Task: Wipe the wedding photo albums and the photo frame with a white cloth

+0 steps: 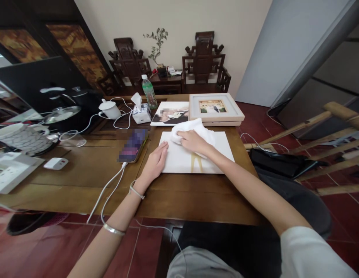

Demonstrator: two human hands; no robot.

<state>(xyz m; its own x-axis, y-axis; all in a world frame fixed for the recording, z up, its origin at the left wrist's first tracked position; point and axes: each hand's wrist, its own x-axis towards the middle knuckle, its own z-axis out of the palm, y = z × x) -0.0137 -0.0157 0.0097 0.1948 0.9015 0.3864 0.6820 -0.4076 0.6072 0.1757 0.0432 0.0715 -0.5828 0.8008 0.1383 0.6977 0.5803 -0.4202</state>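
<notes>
A white panel [173, 162] with a yellowish shape near its front edge lies flat on the wooden table [179, 200]. My right hand [193, 141] grips a bunched white cloth [206, 133] and presses it on the panel's upper part, covering some of the surface. At the panel's left edge rests my left hand [156, 159], fingers stretched out and holding nothing. Just behind the panel lie a photo print [170, 112] and a pale picture frame [235, 110] with a small photo inside.
Left of my left hand lies a phone [133, 146] with a white charging cable [109, 183]. Farther back stand a tissue box [142, 114], a green-labelled bottle [149, 92] and a lidded white cup [109, 110]. A power strip [14, 173] and a kettle [22, 137] occupy the far left.
</notes>
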